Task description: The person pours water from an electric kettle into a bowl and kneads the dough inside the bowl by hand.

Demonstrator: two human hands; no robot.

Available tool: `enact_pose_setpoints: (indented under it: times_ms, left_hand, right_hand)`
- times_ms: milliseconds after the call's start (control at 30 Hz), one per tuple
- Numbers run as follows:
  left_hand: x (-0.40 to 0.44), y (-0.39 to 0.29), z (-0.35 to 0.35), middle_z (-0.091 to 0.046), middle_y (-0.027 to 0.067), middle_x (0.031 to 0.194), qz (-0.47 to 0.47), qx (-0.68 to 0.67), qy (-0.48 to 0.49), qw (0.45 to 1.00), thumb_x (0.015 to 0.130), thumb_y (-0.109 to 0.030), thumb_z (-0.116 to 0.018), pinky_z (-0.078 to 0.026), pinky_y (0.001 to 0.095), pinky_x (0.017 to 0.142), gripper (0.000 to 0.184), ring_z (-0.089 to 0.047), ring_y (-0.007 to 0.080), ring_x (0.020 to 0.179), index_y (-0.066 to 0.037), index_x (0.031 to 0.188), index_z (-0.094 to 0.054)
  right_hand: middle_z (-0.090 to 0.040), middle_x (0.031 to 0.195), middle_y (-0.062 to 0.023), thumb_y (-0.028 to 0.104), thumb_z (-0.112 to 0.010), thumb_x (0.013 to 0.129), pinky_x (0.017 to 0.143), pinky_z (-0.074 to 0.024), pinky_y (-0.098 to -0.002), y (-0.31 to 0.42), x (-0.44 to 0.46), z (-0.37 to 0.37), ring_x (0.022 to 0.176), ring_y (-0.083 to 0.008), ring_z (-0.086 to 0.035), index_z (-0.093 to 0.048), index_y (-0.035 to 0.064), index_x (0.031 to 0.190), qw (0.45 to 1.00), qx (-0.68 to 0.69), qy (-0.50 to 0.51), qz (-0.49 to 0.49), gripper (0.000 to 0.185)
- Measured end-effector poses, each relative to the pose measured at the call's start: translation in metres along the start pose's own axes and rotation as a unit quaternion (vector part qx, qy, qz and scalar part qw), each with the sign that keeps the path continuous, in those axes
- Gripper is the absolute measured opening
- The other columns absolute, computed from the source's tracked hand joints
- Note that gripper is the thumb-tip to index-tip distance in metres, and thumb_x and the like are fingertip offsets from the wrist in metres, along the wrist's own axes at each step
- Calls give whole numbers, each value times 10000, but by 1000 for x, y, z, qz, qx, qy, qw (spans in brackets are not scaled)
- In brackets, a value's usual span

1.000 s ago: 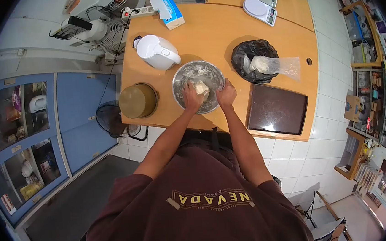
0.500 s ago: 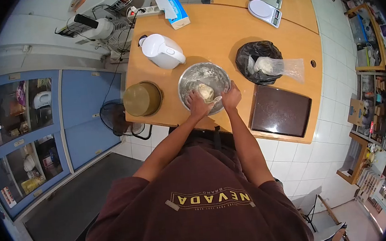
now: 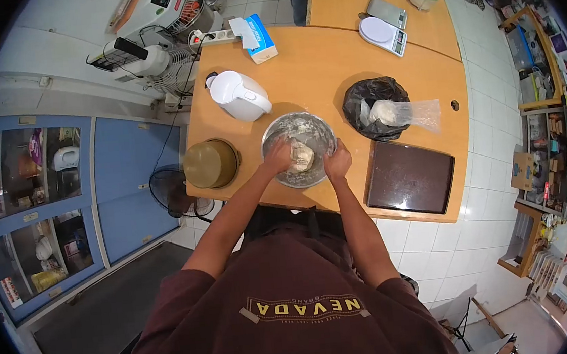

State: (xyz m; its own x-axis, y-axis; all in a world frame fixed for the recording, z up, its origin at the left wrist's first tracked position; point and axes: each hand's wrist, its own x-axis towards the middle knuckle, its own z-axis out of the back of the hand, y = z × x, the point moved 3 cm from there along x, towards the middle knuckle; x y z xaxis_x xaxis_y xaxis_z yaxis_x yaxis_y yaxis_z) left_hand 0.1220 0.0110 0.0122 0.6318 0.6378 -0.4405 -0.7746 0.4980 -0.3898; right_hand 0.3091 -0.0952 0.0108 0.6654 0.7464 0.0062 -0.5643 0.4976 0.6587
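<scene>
A lump of pale dough [image 3: 302,156] lies in a round metal bowl [image 3: 317,128] whose inner wall is smeared with flour and dough. My left hand [image 3: 279,154] reaches over the bowl's left side, with its fingers curled against the left of the dough; the fingertips are partly hidden and slightly blurred. On the opposite side, my right hand [image 3: 338,161] is closed on the bowl's right rim.
Around the bowl on the wooden table [image 3: 307,60] are a white kettle [image 3: 239,96], a brownish tub [image 3: 209,164], a black bag [image 3: 357,96] holding a clear bag of white contents [image 3: 386,111], and a dark baking tray [image 3: 410,177]. Farther back are a tissue box [image 3: 259,41] and a white scale [image 3: 382,33].
My left hand has shifted from the dough's near-left edge to its left side, and the dough has turned. My right hand stays on the rim. The whole view has tilted slightly.
</scene>
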Motion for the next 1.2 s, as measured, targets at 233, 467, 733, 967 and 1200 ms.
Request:
enact_pose_setpoints:
  times_ms: [233, 467, 733, 967, 1200]
  left_hand:
    - [18, 0, -37, -351, 273, 1498, -5, 24, 35, 999, 651, -400, -875, -300, 541, 1149, 1083, -354, 442, 1391, 15, 1477, -311]
    - [-5, -20, -36, -423, 241, 1383, -58, 51, -98, 992, 680, -371, -851, -303, 575, 1104, 935, -383, 435, 1327, -3, 1414, -402]
    - [26, -26, -58, -435, 231, 1388, -17, 72, -145, 987, 730, -346, -811, -336, 537, 1087, 804, -405, 422, 1309, 2, 1364, -461]
    - [31, -46, -49, -472, 207, 1299, 88, -15, -192, 977, 723, -355, -796, -317, 533, 1050, 739, -447, 388, 1237, 11, 1291, -495]
    - [26, -23, -72, -437, 232, 1325, 168, -155, -257, 939, 743, -233, -808, -298, 575, 1052, 747, -397, 419, 1274, 33, 1341, -448]
  right_hand:
    - [-681, 882, -269, 76, -699, 758, 761, -533, -504, -1, -7, 4, 837, -466, -662, -639, 10, 1014, 999, 32, 13, 19, 271]
    - [-688, 977, -282, 15, -734, 682, 832, -534, -486, 1, -13, 10, 923, -455, -668, -587, -29, 1224, 995, 34, 95, -11, 563]
    - [-682, 912, -303, -35, -663, 684, 801, -545, -473, -11, -11, -1, 879, -477, -671, -615, -44, 1106, 993, 67, 63, -72, 424]
    - [-683, 864, -286, -23, -630, 728, 769, -540, -473, 1, -20, 1, 843, -464, -674, -615, -39, 1079, 996, 44, 28, -69, 351]
    - [-680, 830, -269, 25, -681, 678, 736, -544, -492, 25, -15, 2, 805, -459, -671, -616, -5, 1034, 993, -34, 5, -109, 363]
